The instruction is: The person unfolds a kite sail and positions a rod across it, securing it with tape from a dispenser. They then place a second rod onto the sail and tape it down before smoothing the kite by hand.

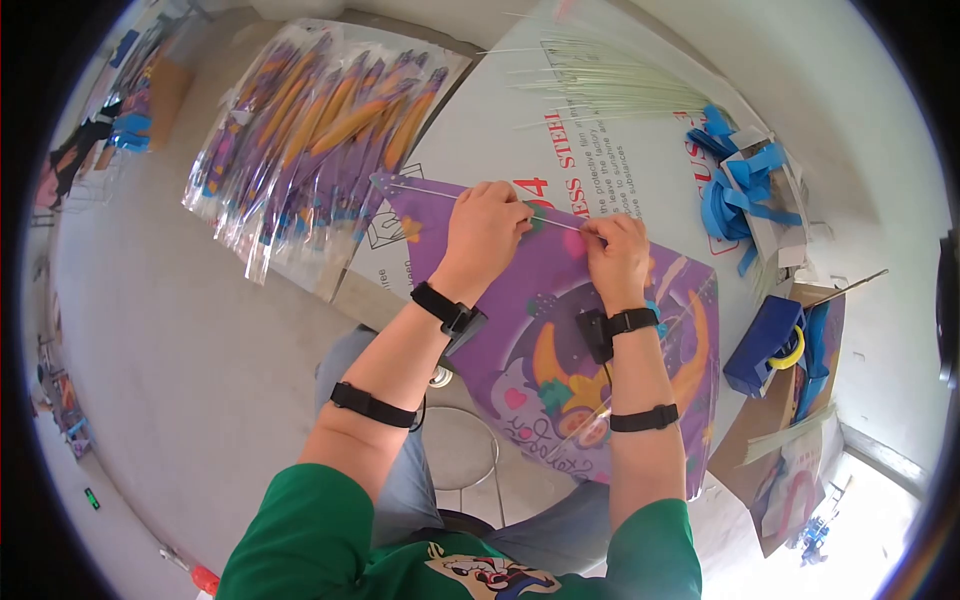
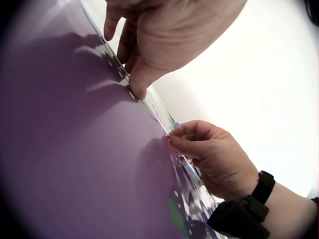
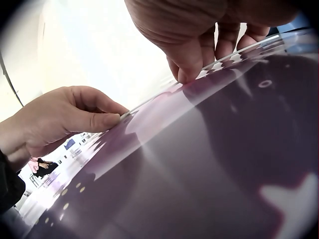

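Observation:
A purple printed sheet [image 1: 480, 345] with cartoon fruit, stars and a moon spans from the tabletop toward the person's lap. Along its far edge runs a thin white rod [image 1: 425, 192]. The left hand [image 1: 484, 238] pinches this edge near the rod, thumb on the near face. Farther right, the right hand [image 1: 617, 258] pinches the same edge between thumb and fingers. In the left wrist view, the left thumb [image 2: 142, 84] presses at the rim; the right wrist view has the right thumb [image 3: 187, 64] there too.
Plastic-wrapped purple and orange bundles [image 1: 330, 130] lie at the back left. Thin pale rods [image 1: 610, 80] are spread at the back. Blue strips [image 1: 735, 195] fill a box on the right, near a blue tape dispenser [image 1: 760, 350] and a cardboard box [image 1: 745, 455]. A round stool [image 1: 460, 420] stands below.

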The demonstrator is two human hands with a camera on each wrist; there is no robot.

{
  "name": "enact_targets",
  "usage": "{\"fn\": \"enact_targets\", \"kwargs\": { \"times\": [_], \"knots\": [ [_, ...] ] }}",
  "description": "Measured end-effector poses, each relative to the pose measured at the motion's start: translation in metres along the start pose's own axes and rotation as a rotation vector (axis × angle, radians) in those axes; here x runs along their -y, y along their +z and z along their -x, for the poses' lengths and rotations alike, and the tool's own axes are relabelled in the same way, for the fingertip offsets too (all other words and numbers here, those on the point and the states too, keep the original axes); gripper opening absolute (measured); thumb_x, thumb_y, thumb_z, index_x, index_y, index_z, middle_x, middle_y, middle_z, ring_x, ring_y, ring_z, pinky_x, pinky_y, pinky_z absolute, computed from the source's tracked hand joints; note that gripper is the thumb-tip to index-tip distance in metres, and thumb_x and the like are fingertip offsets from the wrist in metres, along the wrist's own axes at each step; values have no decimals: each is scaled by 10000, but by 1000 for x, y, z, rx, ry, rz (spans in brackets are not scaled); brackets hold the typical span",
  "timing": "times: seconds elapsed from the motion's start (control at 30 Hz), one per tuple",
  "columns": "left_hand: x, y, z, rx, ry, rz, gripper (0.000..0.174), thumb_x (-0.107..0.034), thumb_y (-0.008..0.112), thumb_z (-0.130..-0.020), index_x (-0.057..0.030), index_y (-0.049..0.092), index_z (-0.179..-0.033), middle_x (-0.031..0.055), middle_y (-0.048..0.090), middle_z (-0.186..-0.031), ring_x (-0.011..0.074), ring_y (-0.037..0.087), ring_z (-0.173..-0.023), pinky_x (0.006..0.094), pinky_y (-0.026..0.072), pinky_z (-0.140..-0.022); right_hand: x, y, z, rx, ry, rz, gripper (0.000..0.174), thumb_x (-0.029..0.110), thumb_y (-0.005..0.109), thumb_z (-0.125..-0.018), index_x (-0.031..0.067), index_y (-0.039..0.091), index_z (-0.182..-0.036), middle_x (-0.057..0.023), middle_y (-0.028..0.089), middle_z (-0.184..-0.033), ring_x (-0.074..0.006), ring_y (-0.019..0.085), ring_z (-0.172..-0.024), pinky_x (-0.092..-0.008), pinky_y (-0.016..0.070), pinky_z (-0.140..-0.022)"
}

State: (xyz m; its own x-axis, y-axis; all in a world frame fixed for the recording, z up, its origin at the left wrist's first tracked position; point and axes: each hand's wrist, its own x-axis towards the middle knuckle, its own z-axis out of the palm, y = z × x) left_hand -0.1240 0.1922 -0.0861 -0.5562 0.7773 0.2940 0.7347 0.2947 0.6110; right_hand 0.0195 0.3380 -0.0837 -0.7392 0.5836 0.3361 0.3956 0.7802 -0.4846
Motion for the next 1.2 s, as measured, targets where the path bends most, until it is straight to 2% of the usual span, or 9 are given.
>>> {"fn": "enact_targets", "kwargs": {
  "times": [0.13, 0.2, 0.33, 0.5, 0.87, 1.07, 1.13, 1.17, 1.2],
  "knots": [
    [0, 0, 0, -12, -1, -8, 118, -104, 720, -722, -105, 709, -840, 26, 587, -830, 238, 576, -882, 380, 448, -794, -2, 0, 2, 35, 17, 17, 92, 86, 718, -710, 131, 690, -785, -10, 593, -787, -267, 554, -856, -400, 444, -777],
    [-1, -1, -1, -8, -4, -1, 124, -103, 722, -720, -102, 710, -843, 27, 591, -835, 239, 576, -884, 380, 448, -795, 5, -4, 3, -52, 21, -24, 172, 76, 705, -719, 119, 696, -886, -39, 590, -854, -278, 549, -867, -412, 448, -788],
    [-4, -4, -1, -4, -16, 7, 140, -103, 730, -711, -97, 713, -850, 28, 602, -850, 243, 577, -894, 381, 446, -794, 23, -18, 20, -35, -23, 96, 309, 65, 694, -726, 94, 671, -1032, -77, 576, -922, -292, 547, -873, -419, 450, -795],
    [-3, -2, -1, 15, -15, -5, 147, -104, 735, -705, -96, 715, -851, 27, 604, -853, 245, 577, -901, 380, 443, -792, 40, -9, 40, 146, 29, 208, 454, 149, 681, -789, 98, 599, -1233, -89, 519, -931, -288, 522, -879, -422, 448, -787],
    [-4, -2, -2, 17, -30, -14, 141, -112, 738, -702, -90, 714, -840, 31, 599, -857, 245, 574, -903, 371, 440, -786, 43, -4, 39, 158, 96, 254, 449, 225, 672, -817, 119, 600, -1247, -76, 508, -936, -267, 513, -889, -408, 434, -785],
    [-7, -9, 4, 1, 38, -51, 237, -115, 720, -731, -89, 686, -964, 51, 599, -910, 263, 573, -928, 383, 447, -814, 44, -2, 39, 150, 111, 251, 443, 224, 675, -818, 129, 603, -1245, -72, 510, -943, -267, 511, -902, -413, 438, -792],
    [-10, -15, 10, 95, 26, -113, 369, -143, 691, -782, -68, 618, -1135, 77, 596, -1098, 284, 551, -1070, 403, 435, -913, 44, -3, 39, 148, 108, 260, 441, 224, 675, -819, 131, 603, -1244, -72, 510, -947, -269, 510, -906, -415, 440, -792],
    [-11, -17, 14, 95, 24, -119, 369, -143, 691, -782, -68, 618, -1135, 77, 596, -1098, 284, 551, -1070, 403, 435, -913, 44, -3, 39, 149, 107, 266, 438, 223, 676, -820, 131, 604, -1242, -75, 509, -952, -272, 510, -906, -416, 442, -789],
    [-11, -17, 19, 110, 64, -204, 447, -184, 675, -807, -54, 557, -1218, 93, 540, -1222, 288, 496, -1167, 413, 401, -974, 43, -2, 39, 150, 107, 273, 435, 222, 676, -821, 132, 605, -1240, -77, 509, -956, -275, 510, -906, -417, 443, -787]
  ]
}}
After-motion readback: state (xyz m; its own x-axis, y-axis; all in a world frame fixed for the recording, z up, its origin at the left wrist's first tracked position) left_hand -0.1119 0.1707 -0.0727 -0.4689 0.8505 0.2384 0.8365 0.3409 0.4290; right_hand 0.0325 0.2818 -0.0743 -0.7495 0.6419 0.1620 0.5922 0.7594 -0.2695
